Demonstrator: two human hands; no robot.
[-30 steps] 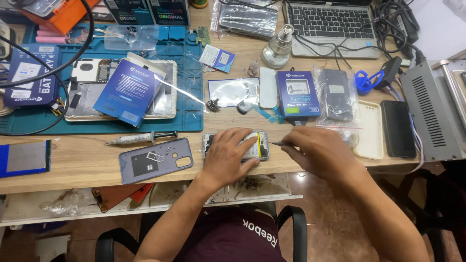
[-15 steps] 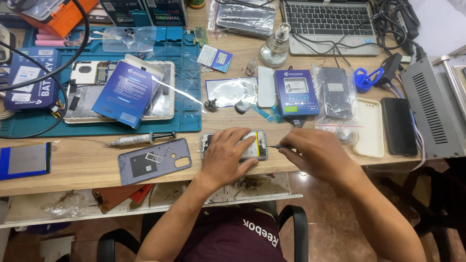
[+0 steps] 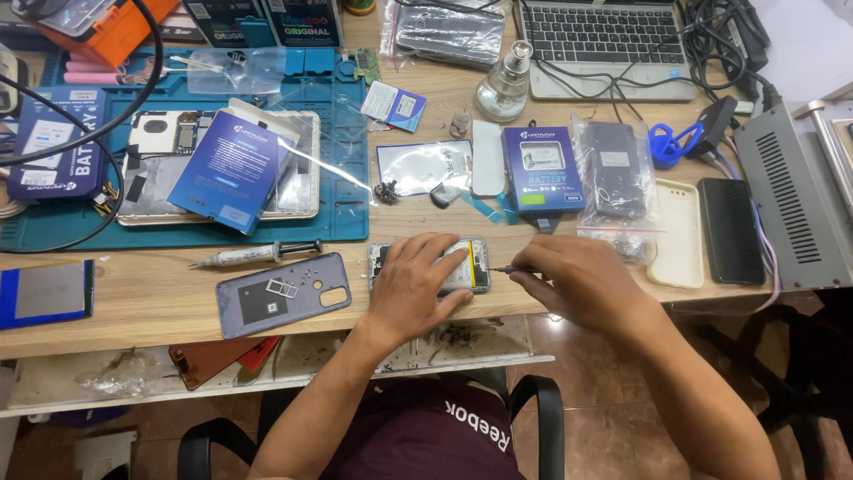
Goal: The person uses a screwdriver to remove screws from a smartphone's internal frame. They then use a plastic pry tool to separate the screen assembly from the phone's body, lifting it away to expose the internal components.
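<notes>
My left hand (image 3: 418,283) lies flat, fingers spread, pinning the opened phone (image 3: 471,265) at the desk's six o'clock edge; my right hand (image 3: 569,283) pinches a thin tool (image 3: 503,268) at its three o'clock side. A slip could gouge the battery.

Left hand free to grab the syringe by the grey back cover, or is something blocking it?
Probably yes. The left hand lies flat on the opened phone; the syringe lies to its left on bare wood above the grey back cover, with nothing between them. It would have to let go of the phone.
</notes>
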